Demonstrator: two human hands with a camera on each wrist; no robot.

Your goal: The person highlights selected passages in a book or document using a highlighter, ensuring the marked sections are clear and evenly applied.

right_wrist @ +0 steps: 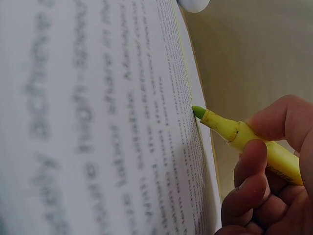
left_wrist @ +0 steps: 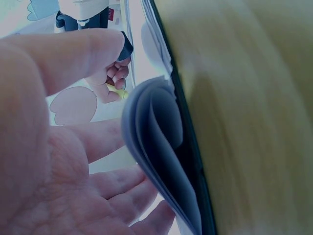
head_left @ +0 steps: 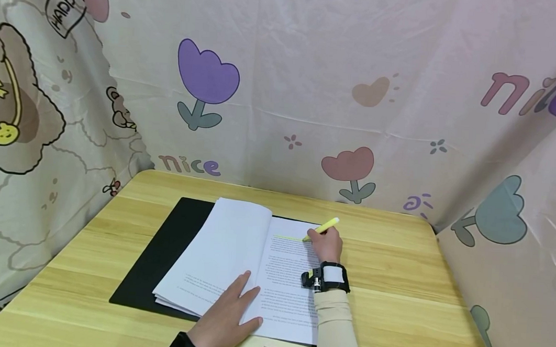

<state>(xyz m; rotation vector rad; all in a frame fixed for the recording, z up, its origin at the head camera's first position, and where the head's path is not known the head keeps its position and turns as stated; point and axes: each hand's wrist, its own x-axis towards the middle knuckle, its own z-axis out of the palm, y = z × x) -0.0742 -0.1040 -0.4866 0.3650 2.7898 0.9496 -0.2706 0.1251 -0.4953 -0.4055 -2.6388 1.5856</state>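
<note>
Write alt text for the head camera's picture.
A right hand holds a yellow marker at the end of a yellow line in an open book; the left hand rests on the book. Below is a wooden table, behind it patterned cloth.

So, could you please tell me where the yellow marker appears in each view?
Head: the yellow marker is right of centre, below mid-height.
Left wrist: only a small piece of it shows, above and left of centre.
Right wrist: it fills part of the right half, slanting down to the right.
Shared landmark: the right hand holding it.
</note>
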